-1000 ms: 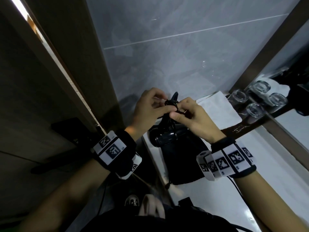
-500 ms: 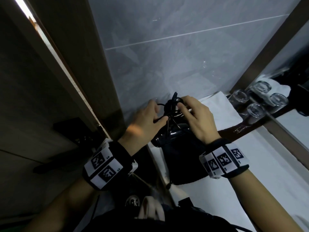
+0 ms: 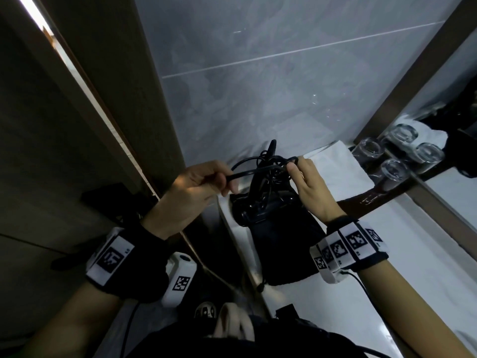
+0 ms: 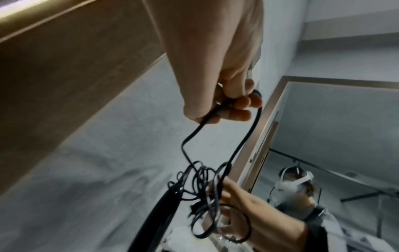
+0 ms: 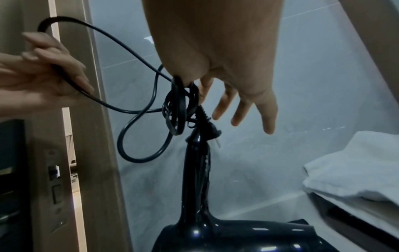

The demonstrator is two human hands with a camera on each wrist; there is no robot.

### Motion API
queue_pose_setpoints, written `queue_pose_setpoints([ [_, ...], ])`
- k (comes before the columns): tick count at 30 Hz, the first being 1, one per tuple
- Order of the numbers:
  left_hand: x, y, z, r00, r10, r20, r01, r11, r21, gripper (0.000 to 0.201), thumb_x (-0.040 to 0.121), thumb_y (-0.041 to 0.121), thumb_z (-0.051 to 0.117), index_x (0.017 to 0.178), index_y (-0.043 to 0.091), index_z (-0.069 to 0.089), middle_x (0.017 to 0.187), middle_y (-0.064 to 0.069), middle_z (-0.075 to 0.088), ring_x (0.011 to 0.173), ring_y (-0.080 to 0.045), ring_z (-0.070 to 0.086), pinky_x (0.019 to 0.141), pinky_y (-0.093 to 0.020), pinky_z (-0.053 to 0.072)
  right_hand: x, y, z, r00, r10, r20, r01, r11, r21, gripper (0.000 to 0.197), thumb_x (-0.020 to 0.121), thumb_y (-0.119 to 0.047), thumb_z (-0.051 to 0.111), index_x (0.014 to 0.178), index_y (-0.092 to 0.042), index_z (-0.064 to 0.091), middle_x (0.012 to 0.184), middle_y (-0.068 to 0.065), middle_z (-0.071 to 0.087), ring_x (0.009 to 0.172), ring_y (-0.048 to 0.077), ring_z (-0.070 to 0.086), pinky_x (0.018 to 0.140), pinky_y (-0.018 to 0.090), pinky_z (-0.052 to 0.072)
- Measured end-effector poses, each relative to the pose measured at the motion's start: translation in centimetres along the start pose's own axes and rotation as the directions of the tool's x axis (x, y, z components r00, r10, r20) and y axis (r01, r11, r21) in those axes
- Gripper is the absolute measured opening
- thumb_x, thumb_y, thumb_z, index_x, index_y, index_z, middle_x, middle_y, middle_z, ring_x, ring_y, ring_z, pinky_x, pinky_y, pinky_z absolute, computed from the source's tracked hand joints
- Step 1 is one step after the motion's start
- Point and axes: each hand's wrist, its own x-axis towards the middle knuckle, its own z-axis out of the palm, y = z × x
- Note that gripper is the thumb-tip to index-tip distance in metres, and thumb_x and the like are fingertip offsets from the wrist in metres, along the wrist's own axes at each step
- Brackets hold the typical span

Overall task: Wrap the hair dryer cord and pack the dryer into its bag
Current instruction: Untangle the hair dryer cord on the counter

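Dryer (image 3: 260,210): black, its barrel lies on the bag at the bench's left edge, handle pointing up toward the grey wall.
Bag (image 3: 286,244): black cloth, flat on the white bench (image 3: 387,267), under and nearer the person than the dryer.
Cord (image 3: 258,169): black, bunched in loose coils at the top of the dryer's handle; 1 long loop runs left from the coils.
Plug (image 5: 210,130): hangs just beside the handle top, under the coils, prongs pointing down to the right.
Left hand (image 3: 196,192): left of the dryer, fingers curled, clamped on the cord's long loop.
Right hand (image 3: 309,187): right of the handle; thumb and forefinger pinch the coiled bunch at the handle top, the other 3 fingers (image 5: 244,109) spread straight.
Towel (image 3: 338,171): white, folded, on the bench right of the dryer, against the wall.
Glasses (image 3: 392,171): clear, upturned, right of the towel, by the mirror (image 3: 454,192).
Door frame (image 3: 144,99): wood, left of the dryer.
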Motion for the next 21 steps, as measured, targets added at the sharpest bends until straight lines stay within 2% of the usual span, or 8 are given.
queue_pose_setpoints([
  [3, -1.0, -0.6, -1.2, 0.99, -0.13, 0.057, 0.121, 0.984, 0.131, 0.017, 0.087, 0.012, 0.054, 0.081, 0.019, 0.068, 0.082, 0.0, 0.067, 0.083, -0.021, 0.059, 0.077, -0.023, 0.047, -0.2, -0.5, -0.1, 1.0, -0.012, 0.01, 0.012, 0.998, 0.056, 0.031, 0.103, -0.028, 0.029, 0.093, -0.003, 0.044, 0.087, 0.022, 0.05, 0.086, 0.033, 0.049, 0.084, 0.048, 0.04],
  [4, -1.4, -0.8, -1.4, 0.977, -0.193, 0.09, 0.172, 0.964, 0.205, 0.016, 0.085, 0.001, 0.054, 0.087, 0.01, 0.067, 0.088, -0.005, 0.068, 0.089, -0.023, 0.061, 0.083, -0.026, 0.047, -0.2, -0.7, -0.2, 1.0, -0.022, 0.002, 0.022, 0.997, 0.067, 0.031, 0.103, -0.029, 0.029, 0.092, -0.003, 0.043, 0.086, 0.022, 0.05, 0.084, 0.033, 0.048, 0.081, 0.048, 0.04],
  [6, -1.8, -1.2, -1.4, 0.926, -0.327, 0.19, 0.245, 0.901, 0.357, 0.032, 0.081, -0.02, 0.05, 0.106, -0.003, 0.06, 0.103, -0.018, 0.065, 0.105, -0.025, 0.061, 0.097, -0.031, 0.045, -0.3, -1.0, -0.3, 0.997, -0.075, -0.026, 0.076, 0.997, 0.028, 0.023, 0.101, -0.028, 0.035, 0.084, -0.015, 0.043, 0.076, 0.006, 0.046, 0.076, 0.02, 0.044, 0.072, 0.034, 0.037],
  [8, -1.7, -1.4, -0.8, 0.884, -0.407, 0.229, 0.271, 0.846, 0.46, 0.049, 0.077, -0.03, 0.039, 0.118, -0.006, 0.052, 0.113, -0.022, 0.063, 0.116, -0.022, 0.057, 0.103, -0.023, 0.04, -0.5, -1.6, -0.2, 0.99, -0.131, -0.047, 0.128, 0.99, -0.067, 0.014, 0.097, -0.029, 0.047, 0.084, -0.024, 0.048, 0.082, -0.002, 0.047, 0.081, 0.012, 0.041, 0.072, 0.021, 0.032],
  [12, -0.3, -1.2, 1.3, 0.929, -0.339, 0.15, 0.262, 0.886, 0.382, 0.044, 0.083, -0.021, 0.042, 0.119, 0.003, 0.052, 0.111, -0.01, 0.064, 0.106, -0.013, 0.062, 0.095, -0.017, 0.046, -0.8, -3.5, 0.3, 0.969, -0.241, -0.056, 0.225, 0.953, -0.2, 0.017, 0.091, -0.029, 0.06, 0.096, -0.013, 0.059, 0.093, 0.003, 0.052, 0.091, 0.015, 0.043, 0.077, 0.017, 0.03],
  [15, 1.4, -1.7, 3.0, 0.967, -0.253, 0.004, 0.241, 0.925, 0.294, 0.02, 0.09, -0.004, 0.051, 0.102, 0.01, 0.06, 0.086, 0.002, 0.066, 0.074, -0.003, 0.064, 0.071, -0.017, 0.053, -1.3, -4.7, 0.7, 0.952, -0.301, -0.046, 0.289, 0.94, -0.18, 0.022, 0.087, -0.03, 0.065, 0.101, -0.014, 0.059, 0.092, 0.001, 0.059, 0.089, 0.015, 0.048, 0.076, 0.02, 0.036],
  [18, 2.7, -2.6, 3.6, 0.968, -0.179, -0.177, 0.233, 0.905, 0.357, 0.01, 0.091, 0.012, 0.055, 0.087, 0.012, 0.064, 0.057, 0.013, 0.059, 0.055, -0.003, 0.051, 0.055, -0.018, 0.042, -1.4, -4.9, 0.9, 0.945, -0.304, -0.121, 0.29, 0.95, -0.117, 0.024, 0.085, -0.026, 0.068, 0.102, -0.01, 0.06, 0.097, 0.002, 0.057, 0.086, 0.009, 0.052, 0.075, 0.016, 0.039],
  [21, 2.9, -3.3, 3.6, 0.969, -0.15, -0.196, 0.216, 0.898, 0.384, 0.014, 0.092, 0.014, 0.054, 0.086, 0.006, 0.064, 0.053, 0.008, 0.05, 0.049, -0.004, 0.044, 0.05, -0.016, 0.036, -1.3, -4.3, 0.9, 0.94, -0.226, -0.257, 0.218, 0.974, -0.059, 0.029, 0.081, -0.029, 0.073, 0.102, -0.011, 0.062, 0.109, 0.003, 0.048, 0.091, 0.006, 0.051, 0.076, 0.012, 0.042],
])
